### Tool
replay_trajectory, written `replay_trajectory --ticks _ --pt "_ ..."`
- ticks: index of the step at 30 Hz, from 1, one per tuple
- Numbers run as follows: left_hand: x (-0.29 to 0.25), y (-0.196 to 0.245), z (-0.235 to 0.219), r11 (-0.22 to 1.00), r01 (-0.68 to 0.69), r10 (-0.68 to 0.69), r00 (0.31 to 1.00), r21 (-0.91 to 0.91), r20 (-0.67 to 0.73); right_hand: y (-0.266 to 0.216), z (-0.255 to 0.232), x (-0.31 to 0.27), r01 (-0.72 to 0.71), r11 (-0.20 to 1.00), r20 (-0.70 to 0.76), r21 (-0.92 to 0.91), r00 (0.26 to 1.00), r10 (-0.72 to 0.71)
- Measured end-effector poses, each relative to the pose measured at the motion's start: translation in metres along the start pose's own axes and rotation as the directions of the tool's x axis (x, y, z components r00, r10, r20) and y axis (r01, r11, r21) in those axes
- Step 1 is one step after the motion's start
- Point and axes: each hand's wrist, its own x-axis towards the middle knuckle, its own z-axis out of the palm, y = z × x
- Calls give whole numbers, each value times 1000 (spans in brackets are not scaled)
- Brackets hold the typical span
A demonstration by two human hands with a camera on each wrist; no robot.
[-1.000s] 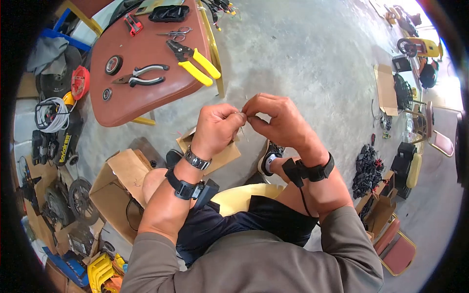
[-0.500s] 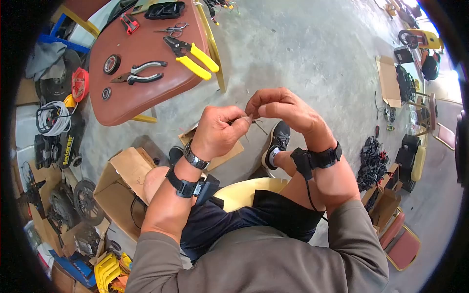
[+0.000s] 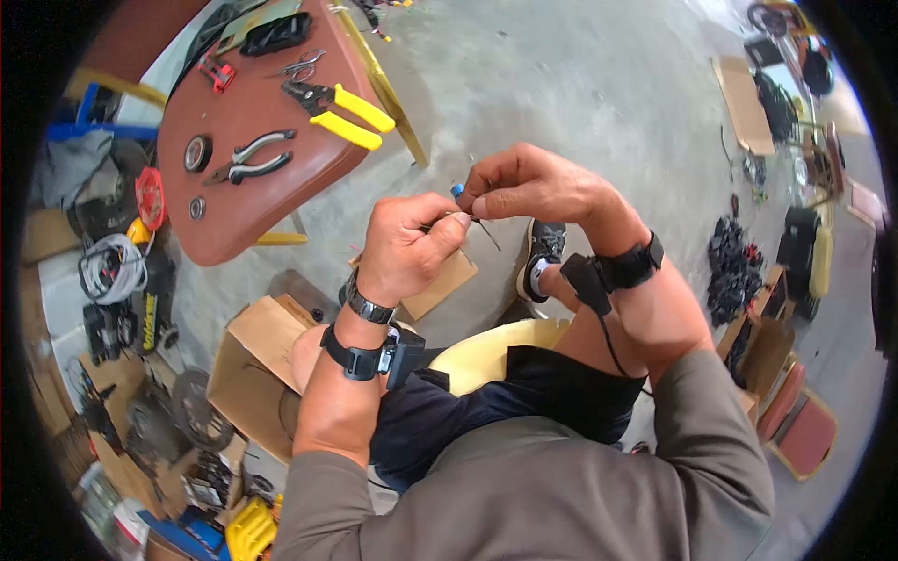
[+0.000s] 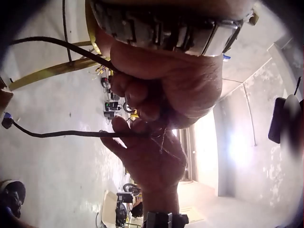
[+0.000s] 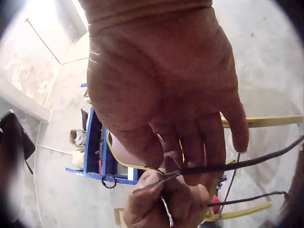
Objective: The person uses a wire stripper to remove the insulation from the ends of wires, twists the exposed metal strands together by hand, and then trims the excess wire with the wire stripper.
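Observation:
My left hand (image 3: 412,248), a metal watch on its wrist, pinches a dark cable (image 4: 57,43) between thumb and curled fingers. Facing it, my right hand (image 3: 538,187) pinches a second dark cable (image 5: 237,165) with thumb and fingertips. That second cable ends in a small blue connector (image 4: 7,120), which shows beside the right fingers in the head view. Thin bare wire strands (image 5: 167,211) stick out where the two hands meet; the fingers partly hide the join. Both hands are held up in front of the lap, fingertips close together.
A brown padded chair seat (image 3: 243,210) at left bears pliers (image 3: 253,159), yellow-handled wire strippers (image 3: 341,114), scissors (image 3: 304,65) and a tape roll (image 3: 197,153). An opened cardboard box (image 3: 248,365) stands by the left knee. Tangled black cables (image 3: 736,266) lie on the floor at right.
The head view has shifted, carrying the chair and tools leftward. My right fingers have changed their hold near the left fingertips, and the blue connector now shows beside them.

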Motion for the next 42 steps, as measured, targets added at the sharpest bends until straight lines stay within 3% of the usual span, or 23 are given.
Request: replay_trajectory --ticks 4,9,15,18,30,35,42 --pt "-2 4 -7 998 -39 35 995 51 90 2 2 -1 37 997 65 72 997 -42" --pt "-6 7 -7 998 -47 43 994 33 100 3 7 1 25 997 90 68 995 -31" --pt "-10 7 -6 996 85 -82 993 -19 90 -4 13 2 2 997 69 -84 998 4" --pt "-12 8 -8 950 250 -234 967 -188 102 -15 19 -2 -7 981 36 -192 999 14" --pt "-12 11 -5 861 433 -432 900 -268 65 -16 35 2 54 941 -23 -333 998 -65" --pt "-12 6 -5 905 359 -360 932 -229 40 -20 39 1 51 907 -87 -417 992 -96" --pt "-15 5 -1 941 302 -308 951 -151 -20 -11 37 4 87 928 -108 -362 985 -135"
